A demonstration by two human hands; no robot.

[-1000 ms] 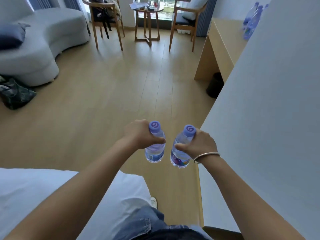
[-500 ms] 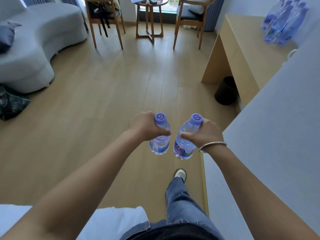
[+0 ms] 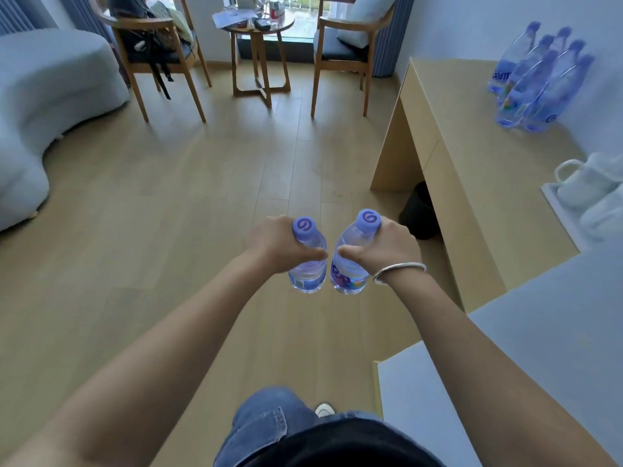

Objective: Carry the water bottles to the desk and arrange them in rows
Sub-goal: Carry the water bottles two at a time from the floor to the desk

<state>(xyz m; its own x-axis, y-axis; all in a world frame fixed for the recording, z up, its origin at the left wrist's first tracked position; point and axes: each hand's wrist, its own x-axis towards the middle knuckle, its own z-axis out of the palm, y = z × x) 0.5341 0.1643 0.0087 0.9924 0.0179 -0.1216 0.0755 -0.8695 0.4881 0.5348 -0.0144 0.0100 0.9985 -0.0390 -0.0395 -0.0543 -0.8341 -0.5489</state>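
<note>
My left hand [image 3: 274,246] grips a clear water bottle with a purple cap [image 3: 307,273] upright over the wooden floor. Close beside it, my right hand [image 3: 387,249], with a silver bangle on the wrist, holds a second such bottle [image 3: 347,274], tilted slightly. The two bottles nearly touch at their bases. The light wooden desk [image 3: 472,156] stands ahead on the right. Several more purple-capped bottles [image 3: 539,82] stand grouped at its far end against the wall.
A white tray with white cups or towels [image 3: 593,193] sits on the desk's near part. A dark bin [image 3: 419,214] stands under the desk. A white surface [image 3: 539,332] is at my right. Two wooden chairs [image 3: 161,52], a round side table [image 3: 258,32] and a grey sofa [image 3: 43,96] lie ahead.
I have walked forward with both bottles; the bed has dropped out of view and the desk with its bottle group has come closer and fuller into view.
</note>
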